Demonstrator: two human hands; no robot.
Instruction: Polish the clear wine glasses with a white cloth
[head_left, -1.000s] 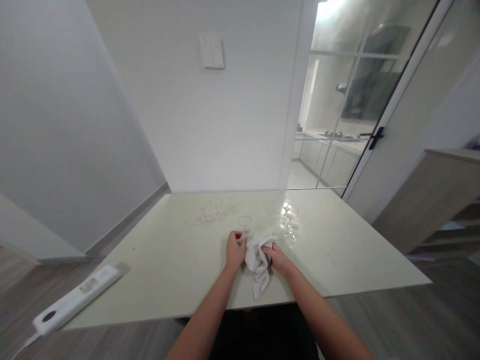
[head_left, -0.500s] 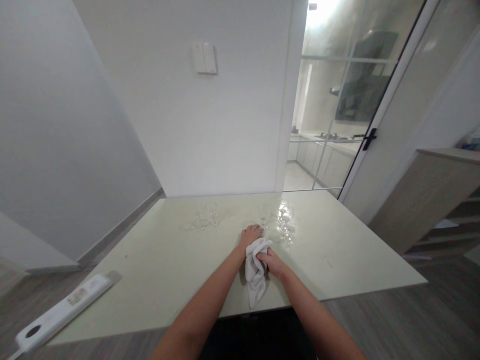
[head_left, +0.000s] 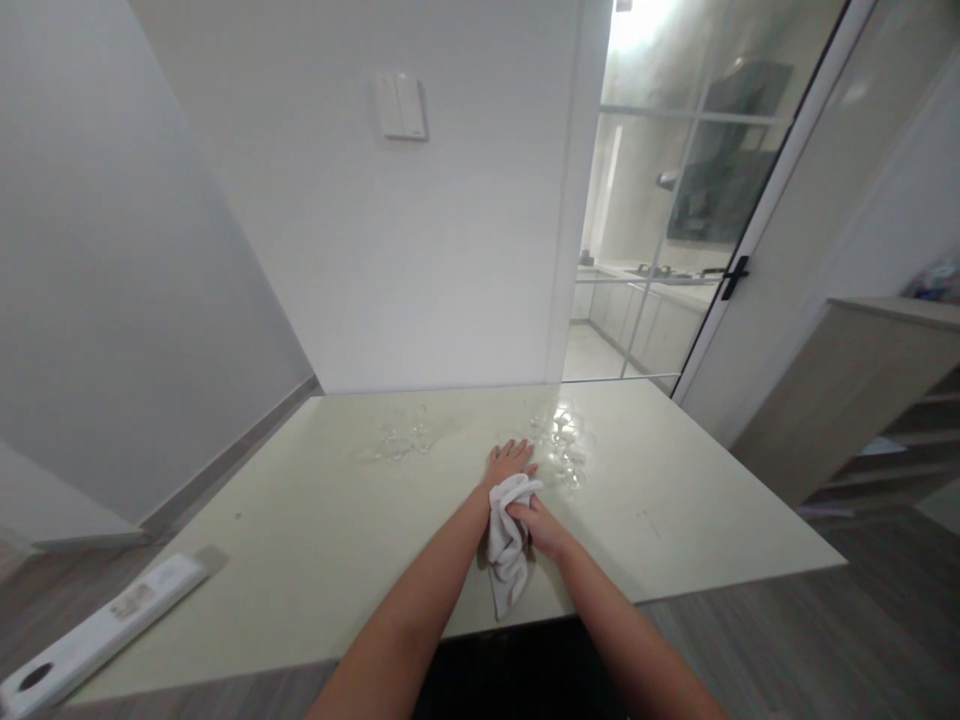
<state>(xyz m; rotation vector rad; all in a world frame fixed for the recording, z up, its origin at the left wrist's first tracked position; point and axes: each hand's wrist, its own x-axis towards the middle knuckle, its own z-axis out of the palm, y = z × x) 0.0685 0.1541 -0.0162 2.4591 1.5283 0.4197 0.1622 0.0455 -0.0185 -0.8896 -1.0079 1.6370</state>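
Note:
My right hand [head_left: 546, 527] is closed on a white cloth [head_left: 508, 560], whose lower end hangs toward the table's near edge. Just beyond the cloth, my left hand [head_left: 511, 461] has its fingers spread, and the cloth covers part of its wrist side. Several clear stemmed glasses [head_left: 566, 440] stand close together to the right of my left fingers. Their outlines are faint against the pale tabletop. Whether anything lies under my left palm is hidden.
A second group of clear glasses [head_left: 405, 438] is at the back left of the pale table [head_left: 322, 540]. A long white box-like object [head_left: 101, 630] lies across the left front corner. Behind the table are a wall and a glass-paned door [head_left: 645, 250]; shelves [head_left: 885, 400] stand at the right.
My left fingers have spread apart and shifted slightly to the right, toward the glasses. The right hand keeps its hold on the cloth. The view has turned a little.

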